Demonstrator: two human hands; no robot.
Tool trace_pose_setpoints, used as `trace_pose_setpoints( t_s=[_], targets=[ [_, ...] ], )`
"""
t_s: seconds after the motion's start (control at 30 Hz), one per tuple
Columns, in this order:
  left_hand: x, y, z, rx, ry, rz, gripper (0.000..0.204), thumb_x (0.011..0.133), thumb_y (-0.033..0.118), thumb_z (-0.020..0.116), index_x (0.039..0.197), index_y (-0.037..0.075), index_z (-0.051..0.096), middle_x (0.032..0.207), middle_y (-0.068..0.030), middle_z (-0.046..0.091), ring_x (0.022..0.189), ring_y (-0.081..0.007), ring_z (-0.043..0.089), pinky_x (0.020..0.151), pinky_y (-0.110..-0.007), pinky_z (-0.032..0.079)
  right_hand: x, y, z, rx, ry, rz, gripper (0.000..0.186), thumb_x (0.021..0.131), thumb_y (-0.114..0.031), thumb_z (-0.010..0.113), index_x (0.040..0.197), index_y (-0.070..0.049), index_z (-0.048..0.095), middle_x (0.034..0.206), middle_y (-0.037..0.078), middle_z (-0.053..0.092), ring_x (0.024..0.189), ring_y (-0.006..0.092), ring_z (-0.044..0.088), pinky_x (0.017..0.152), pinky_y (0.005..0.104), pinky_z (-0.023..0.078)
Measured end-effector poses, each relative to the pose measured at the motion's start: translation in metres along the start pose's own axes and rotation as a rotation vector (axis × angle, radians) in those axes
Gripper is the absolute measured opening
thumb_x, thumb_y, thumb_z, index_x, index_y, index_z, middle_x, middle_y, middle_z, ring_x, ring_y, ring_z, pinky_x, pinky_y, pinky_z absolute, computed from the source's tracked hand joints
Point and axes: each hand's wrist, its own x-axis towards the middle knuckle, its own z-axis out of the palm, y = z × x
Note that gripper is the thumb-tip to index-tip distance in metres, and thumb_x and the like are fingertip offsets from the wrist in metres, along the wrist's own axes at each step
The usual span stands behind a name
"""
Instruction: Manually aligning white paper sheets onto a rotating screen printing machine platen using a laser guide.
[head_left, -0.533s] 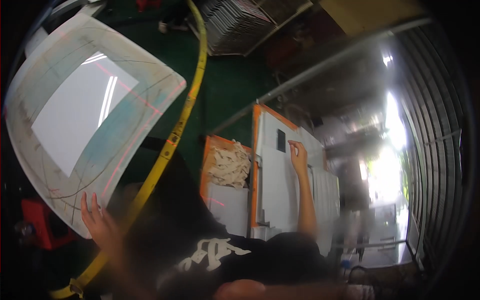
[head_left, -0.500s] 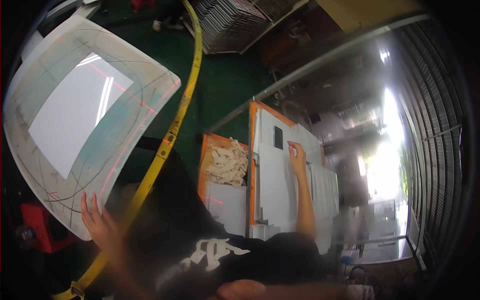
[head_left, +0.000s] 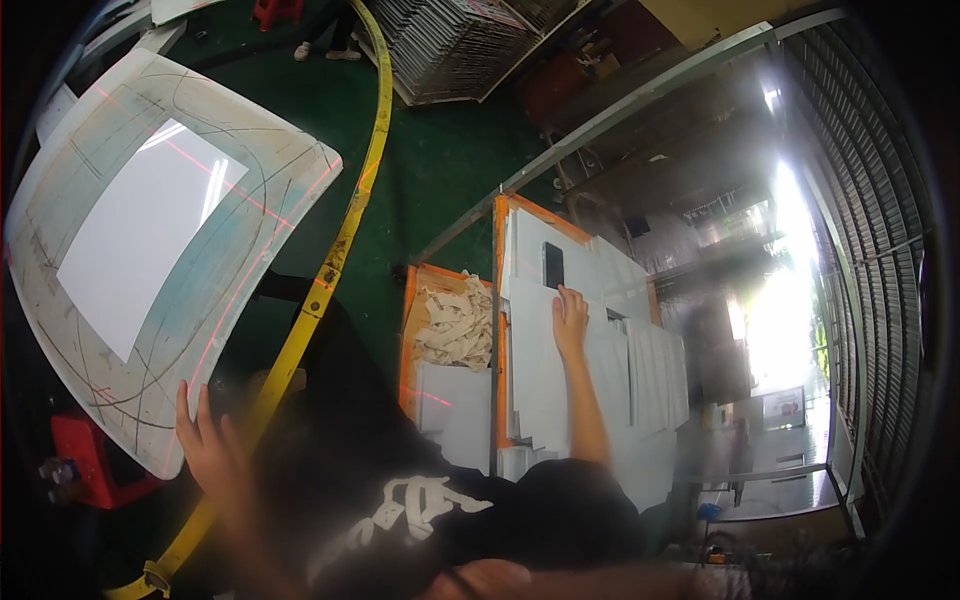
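My left hand (head_left: 212, 445), fingers spread and open, is at the near right corner of a large pale board (head_left: 300, 150) with worn, stained paint. On this board lies a blank white sheet (head_left: 150, 235), shiny with reflected lights. My right hand (head_left: 570, 318) rests with fingers stretched out on the white sheets (head_left: 535, 370) stacked in an orange-edged rack at my right. Just beyond its fingertips a dark phone (head_left: 553, 265) lies on those sheets. Whether the fingertips grip a sheet edge is too small to see.
A yellow curved rail (head_left: 330, 260) runs between the board and my body. An orange-edged bin (head_left: 455, 325) holds crumpled cream strips beside the stack. A red stool (head_left: 95, 465) stands below the board. A person's feet (head_left: 340, 54) and a metal rack (head_left: 460, 45) are farther off.
My right hand has come down and left onto the white sheets, its fingers straighter. My left hand has slid slightly right along the board's corner. The whole view has shifted slightly.
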Motion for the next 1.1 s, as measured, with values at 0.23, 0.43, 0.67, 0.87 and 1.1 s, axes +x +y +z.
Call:
trace_pose_setpoints(
  t_s=[0.23,0.43,0.67,0.87,1.1],
  targets=[
    [-0.002,0.009,0.002,0.009,-0.009,-0.005,0.038,0.090,0.004,0.049,0.128,0.002,0.051,0.141,-0.0175,0.040,0.125,-0.0387,0.044,0.103,-0.044,0.037,0.040,0.019,0.015,-0.099,0.030,-0.060,0.022,0.091,-0.026,0.058,0.094,-0.004,0.058,0.099,0.012,0.059,0.098,0.0321,0.053,0.081,0.0427,0.041],
    [0.001,0.015,0.001,-0.085,-0.001,0.060,0.042,0.084,0.002,0.054,0.126,0.004,0.053,0.137,-0.0178,0.046,0.123,-0.0380,0.046,0.103,-0.043,0.037,0.058,0.023,-0.003,-0.031,0.148,-0.014,0.025,0.089,-0.024,0.058,0.089,0.001,0.054,0.085,0.020,0.059,0.084,0.0372,0.056,0.075,0.0450,0.042],
    [0.025,0.082,0.036,-0.621,-0.185,0.379,0.036,0.083,0.010,0.063,0.118,0.004,0.058,0.121,-0.0157,0.057,0.112,-0.0340,0.054,0.094,-0.041,0.044,0.065,-0.192,-0.099,-0.267,0.438,-0.477,0.016,0.081,-0.019,0.060,0.079,-0.005,0.053,0.078,0.012,0.052,0.074,0.0302,0.050,0.070,0.0413,0.036],
    [0.020,0.139,0.056,-1.260,-0.511,0.385,0.048,0.089,0.023,0.064,0.131,0.003,0.048,0.127,-0.0149,0.056,0.120,-0.0221,0.052,0.102,-0.038,0.038,0.032,-0.342,-0.113,0.016,0.201,-1.077,0.024,0.081,-0.028,0.064,0.072,-0.011,0.050,0.067,0.004,0.043,0.062,0.0209,0.046,0.058,0.0362,0.033],
    [0.004,0.088,0.065,-1.515,-0.407,-0.238,0.034,0.095,0.026,0.057,0.115,-0.001,0.055,0.100,-0.0088,0.063,0.088,-0.0147,0.059,0.080,-0.031,0.049,0.058,-0.369,-0.082,0.147,0.401,-1.209,0.030,0.091,-0.034,0.055,0.109,-0.012,0.063,0.104,0.009,0.060,0.097,0.0232,0.056,0.086,0.0393,0.039]
  ],
)
